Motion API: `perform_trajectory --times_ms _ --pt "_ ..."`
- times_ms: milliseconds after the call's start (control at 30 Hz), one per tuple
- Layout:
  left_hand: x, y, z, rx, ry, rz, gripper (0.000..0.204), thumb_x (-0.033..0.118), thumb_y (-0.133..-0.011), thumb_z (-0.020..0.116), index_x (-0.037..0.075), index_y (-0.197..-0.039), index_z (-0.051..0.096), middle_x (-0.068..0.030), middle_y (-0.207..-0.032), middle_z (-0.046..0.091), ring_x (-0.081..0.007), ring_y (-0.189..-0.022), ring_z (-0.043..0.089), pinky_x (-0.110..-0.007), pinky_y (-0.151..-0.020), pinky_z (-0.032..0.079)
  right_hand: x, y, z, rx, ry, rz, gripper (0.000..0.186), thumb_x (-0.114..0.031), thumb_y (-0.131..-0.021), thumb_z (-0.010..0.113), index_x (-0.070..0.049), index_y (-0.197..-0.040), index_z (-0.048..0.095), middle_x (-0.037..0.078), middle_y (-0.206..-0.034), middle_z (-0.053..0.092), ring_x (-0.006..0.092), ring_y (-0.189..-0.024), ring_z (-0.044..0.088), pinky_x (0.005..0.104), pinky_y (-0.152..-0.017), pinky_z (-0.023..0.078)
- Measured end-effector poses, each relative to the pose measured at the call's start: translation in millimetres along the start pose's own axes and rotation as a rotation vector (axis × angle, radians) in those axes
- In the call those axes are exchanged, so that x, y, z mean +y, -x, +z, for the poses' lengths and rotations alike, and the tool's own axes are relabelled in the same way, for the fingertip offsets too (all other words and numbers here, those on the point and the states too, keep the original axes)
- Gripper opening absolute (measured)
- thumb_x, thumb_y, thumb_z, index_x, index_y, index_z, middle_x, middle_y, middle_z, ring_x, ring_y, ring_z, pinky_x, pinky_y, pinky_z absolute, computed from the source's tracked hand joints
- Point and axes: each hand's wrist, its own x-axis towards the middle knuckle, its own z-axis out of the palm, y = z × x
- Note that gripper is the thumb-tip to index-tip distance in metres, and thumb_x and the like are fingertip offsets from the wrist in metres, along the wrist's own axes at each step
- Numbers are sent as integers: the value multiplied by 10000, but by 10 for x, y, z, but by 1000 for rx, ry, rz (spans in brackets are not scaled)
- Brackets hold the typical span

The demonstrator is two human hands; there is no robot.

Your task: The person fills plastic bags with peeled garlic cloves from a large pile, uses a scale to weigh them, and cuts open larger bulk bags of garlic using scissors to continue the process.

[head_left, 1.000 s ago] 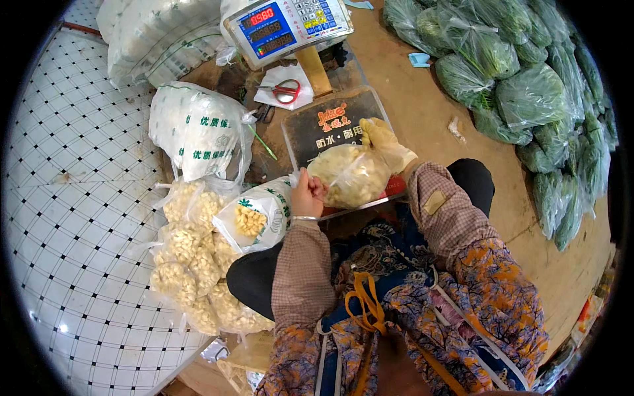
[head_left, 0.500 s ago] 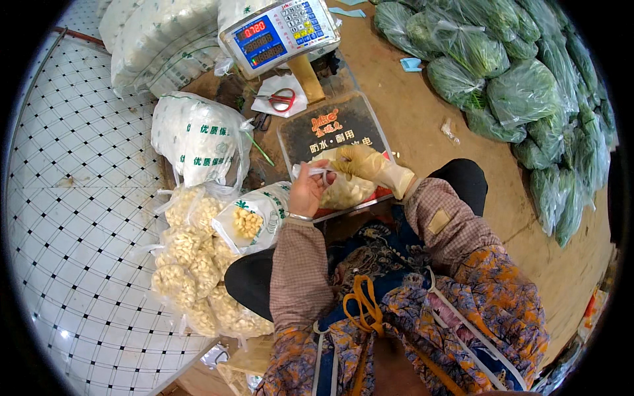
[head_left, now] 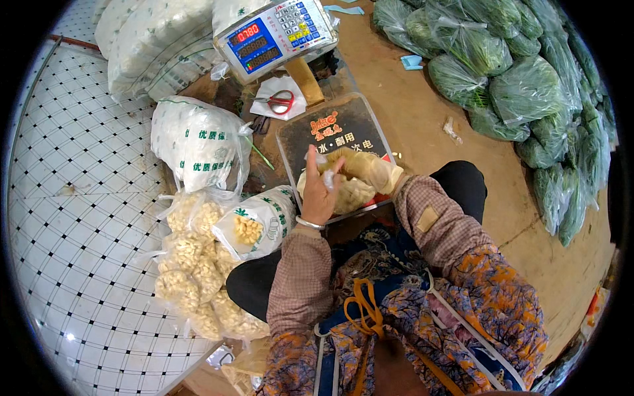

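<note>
Clear plastic bag of pale cloves, on black rectangular scale platform. Bare left hand, yellow-gloved right hand together at bag's top; grip unclear. Likely soft, slippery; best held by neck.

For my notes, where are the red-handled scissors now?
In the head view, the red-handled scissors lie above and left of centre, on a white sheet beside the scale's tan post.

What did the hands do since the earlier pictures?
The gloved right hand moved left over the clear bag, close to the left hand, which stretched its fingers forward. The bag stayed on the scale; the red scissors stayed put.
</note>
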Motion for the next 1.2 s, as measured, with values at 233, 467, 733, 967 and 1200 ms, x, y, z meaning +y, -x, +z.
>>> perform_trajectory --times_ms 233,467,733,967,1200 --pt "-769 722 156 125 409 -441 209 159 -890 389 -1 -1019 425 -89 -969 491 -231 -871 512 -336 -837 356 591 -137 -174 250 659 496 308 -283 -773 509 -12 -890 597 180 -881 590 316 -825 560 340 -738 440" --pt "-366 219 201 232 -480 0 306 220 -753 573 8 -972 553 -160 -1004 517 -288 -974 461 -373 -872 352 357 -200 -111 457 -118 427 170 -201 -822 519 -72 -711 531 -41 -617 445 60 -546 390 218 -487 345" --pt "-501 10 142 476 462 -459 367 231 -830 454 25 -534 519 -48 -485 511 -155 -480 522 -293 -487 413 -477 -111 96 291 -17 121 248 -184 -837 515 -21 -1023 528 26 -894 554 88 -798 492 214 -702 390" --pt "652 951 -1436 1074 581 -119 423 330 -880 408 63 -569 514 9 -478 478 -49 -375 373 -198 -373 294 -183 142 -170 170 -107 127 283 -280 -846 509 -45 -1001 537 -1 -906 541 77 -815 485 217 -743 371" --pt "1208 2793 -2248 1369 511 -11 286 210 -889 395 83 -639 453 10 -531 399 -66 -447 328 -206 -430 248 -222 123 -68 129 -14 195 296 -286 -852 496 -25 -983 544 10 -868 532 98 -807 479 232 -753 364"
